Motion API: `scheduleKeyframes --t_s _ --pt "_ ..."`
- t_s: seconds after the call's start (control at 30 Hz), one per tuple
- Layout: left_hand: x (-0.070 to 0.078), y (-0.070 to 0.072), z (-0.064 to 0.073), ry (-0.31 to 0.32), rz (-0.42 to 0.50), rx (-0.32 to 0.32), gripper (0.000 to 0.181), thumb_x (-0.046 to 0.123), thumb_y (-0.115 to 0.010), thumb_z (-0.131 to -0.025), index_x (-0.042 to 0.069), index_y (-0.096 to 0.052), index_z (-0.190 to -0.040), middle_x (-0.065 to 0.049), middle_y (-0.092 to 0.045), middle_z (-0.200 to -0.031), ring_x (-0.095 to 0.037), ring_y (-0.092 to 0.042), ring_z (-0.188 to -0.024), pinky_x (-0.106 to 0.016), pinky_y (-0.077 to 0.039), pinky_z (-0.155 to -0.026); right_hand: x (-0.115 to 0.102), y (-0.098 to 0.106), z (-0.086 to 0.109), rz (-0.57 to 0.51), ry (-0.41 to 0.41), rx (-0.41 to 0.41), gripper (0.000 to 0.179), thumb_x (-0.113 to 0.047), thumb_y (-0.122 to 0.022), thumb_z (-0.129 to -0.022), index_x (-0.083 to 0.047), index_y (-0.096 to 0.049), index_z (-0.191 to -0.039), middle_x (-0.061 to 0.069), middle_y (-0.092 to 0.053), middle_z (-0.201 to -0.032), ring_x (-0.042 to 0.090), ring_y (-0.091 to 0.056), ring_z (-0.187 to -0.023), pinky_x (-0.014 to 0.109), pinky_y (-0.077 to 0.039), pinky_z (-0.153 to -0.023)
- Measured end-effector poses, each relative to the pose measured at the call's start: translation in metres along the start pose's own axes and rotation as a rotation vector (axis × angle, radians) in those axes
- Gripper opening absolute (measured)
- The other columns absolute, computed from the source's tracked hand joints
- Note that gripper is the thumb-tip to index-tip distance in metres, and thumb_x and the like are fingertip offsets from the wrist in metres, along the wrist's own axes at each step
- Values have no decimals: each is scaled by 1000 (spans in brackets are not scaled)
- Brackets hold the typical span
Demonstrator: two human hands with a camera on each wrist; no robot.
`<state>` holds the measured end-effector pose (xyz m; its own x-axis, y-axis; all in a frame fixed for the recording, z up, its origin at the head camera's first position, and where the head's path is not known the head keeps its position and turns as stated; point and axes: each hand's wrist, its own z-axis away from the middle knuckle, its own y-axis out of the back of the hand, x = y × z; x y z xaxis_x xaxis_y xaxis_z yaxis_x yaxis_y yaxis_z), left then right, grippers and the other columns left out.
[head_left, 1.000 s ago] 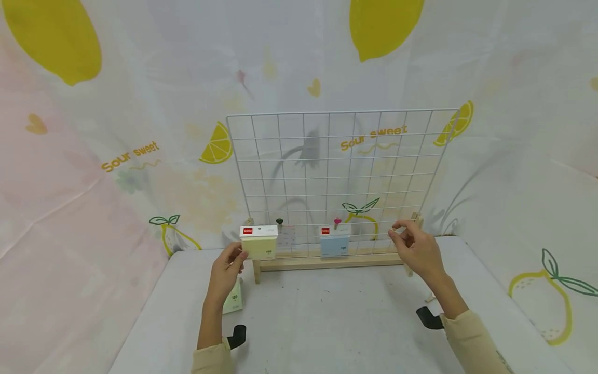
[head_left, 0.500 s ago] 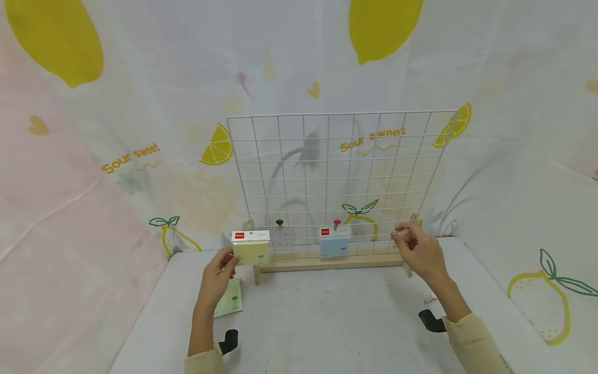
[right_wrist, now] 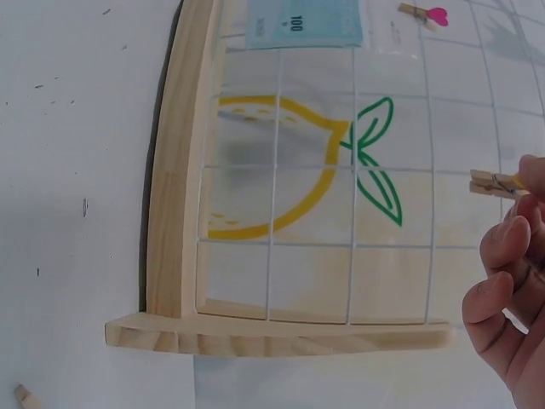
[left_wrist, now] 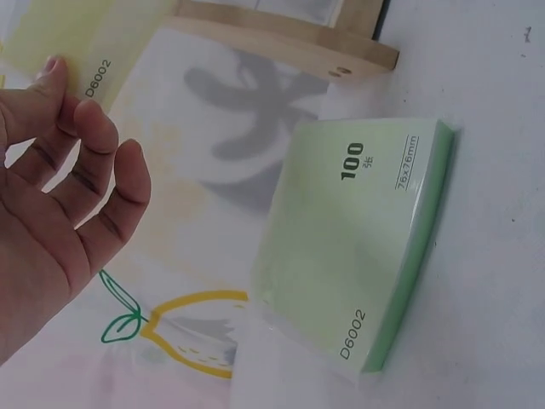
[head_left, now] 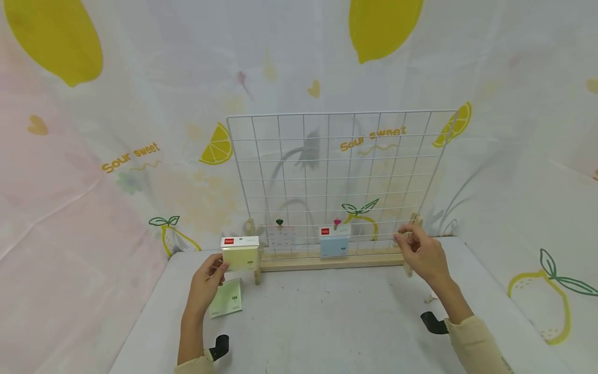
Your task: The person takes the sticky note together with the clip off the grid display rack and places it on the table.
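Observation:
My left hand point(head_left: 204, 283) pinches a pack of yellow sticky notes point(head_left: 240, 258) by its lower left corner, in front of the wire grid's left end. Below that hand, a pack of green sticky notes point(left_wrist: 349, 230) leans at a slant on the table. At the grid's right side, my right hand point(head_left: 425, 255) pinches a small wooden clothespin point(right_wrist: 490, 183), apart from the wires as far as I can tell. A pack of blue sticky notes point(head_left: 334, 244) hangs on the grid from a clothespin with a pink heart point(right_wrist: 436, 16).
The white wire grid point(head_left: 329, 178) stands upright in a wooden base point(head_left: 331, 263). Left of the blue pack, a clothespin with a green heart point(head_left: 279, 222) holds a small printed sheet point(head_left: 282, 239). Another wooden clothespin point(right_wrist: 27, 397) lies on the table point(head_left: 327, 322) at the right.
My left hand has carried the yellow sticky notes left and down, away from the grid, baring the printed sheet and more of the green pack. My right hand has shifted slightly right.

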<state>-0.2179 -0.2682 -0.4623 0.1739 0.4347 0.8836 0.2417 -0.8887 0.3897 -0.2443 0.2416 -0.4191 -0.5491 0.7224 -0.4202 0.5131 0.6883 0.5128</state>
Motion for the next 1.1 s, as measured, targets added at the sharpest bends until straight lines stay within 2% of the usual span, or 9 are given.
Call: scheduleKeyframes --t_s 0.23,0.5,0.93,1.1 --pt "-3 6 3 38 -5 -16 21 16 -60 -100 4 -62 -118 -13 -57 -95 -14 -53 -68 -29 -51 -61 1 2 2 5 -21 10 20 -3 -78 -81 -6 -65 -96 -13 -51 -57 -1 -43 -47 19 -33 -42" --pt "-14 10 6 74 -10 -36 22 13 -58 -101 2 -59 -120 -15 -55 -95 -15 -52 -68 -28 -50 -61 3 3 5 11 -16 11 20 -1 -78 -81 -6 -65 -95 -13 -49 -57 0 -40 -46 18 -31 -42" --pt "-22 16 13 124 -90 -47 23 14 -57 -102 3 -59 -121 -14 -56 -95 -15 -52 -69 -28 -49 -61 9 5 13 37 -38 -10 18 -2 -77 -83 -6 -66 -96 -13 -48 -56 3 -39 -46 19 -30 -41" --pt "-25 19 15 130 -94 -54 21 13 -57 -101 2 -59 -119 -13 -56 -92 -16 -52 -68 -28 -49 -60 13 7 17 54 -59 -15 19 -3 -78 -83 -7 -65 -96 -12 -48 -56 3 -39 -46 19 -29 -41"
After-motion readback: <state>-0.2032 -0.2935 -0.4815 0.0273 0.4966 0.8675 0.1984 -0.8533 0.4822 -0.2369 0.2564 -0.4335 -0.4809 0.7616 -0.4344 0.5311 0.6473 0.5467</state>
